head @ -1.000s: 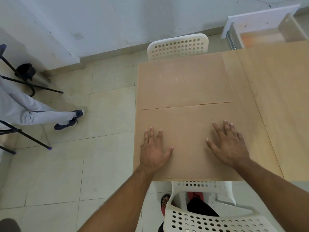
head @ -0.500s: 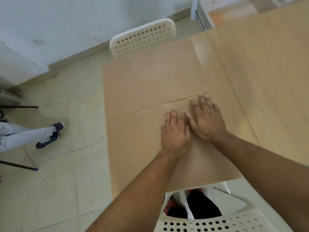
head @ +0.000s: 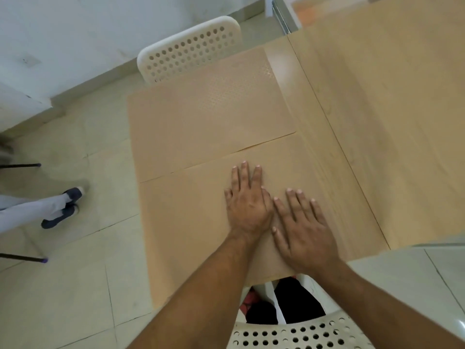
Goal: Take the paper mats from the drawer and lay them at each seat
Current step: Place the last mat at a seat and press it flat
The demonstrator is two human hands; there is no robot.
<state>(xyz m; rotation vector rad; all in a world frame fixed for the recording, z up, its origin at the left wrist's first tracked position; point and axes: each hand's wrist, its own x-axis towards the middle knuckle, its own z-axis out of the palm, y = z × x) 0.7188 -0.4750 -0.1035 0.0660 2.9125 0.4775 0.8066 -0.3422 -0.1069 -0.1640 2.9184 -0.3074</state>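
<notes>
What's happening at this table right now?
A person is setting out paper mats on a wooden table. The left hand and right hand press flat, side by side, on the near mat, which lies in front of the near white chair. A second mat lies just beyond it, in front of the far white chair. Neither hand grips anything.

Bright, flat, diffuse light. Shadows faint and soft, seen only beside the left hand [head: 247,205] and right hand [head: 302,227]. Pale sheen on the bare worktop [head: 284,69] at its far end. Embossed dots read on the far mat [head: 208,117], wash out on the near mat [head: 186,222]. Whole frame slightly soft, smeared. Joints in the floor [head: 75,285] and worktop edges bow toward the margins; legs [head: 30,210] at left edge blurred.
</notes>
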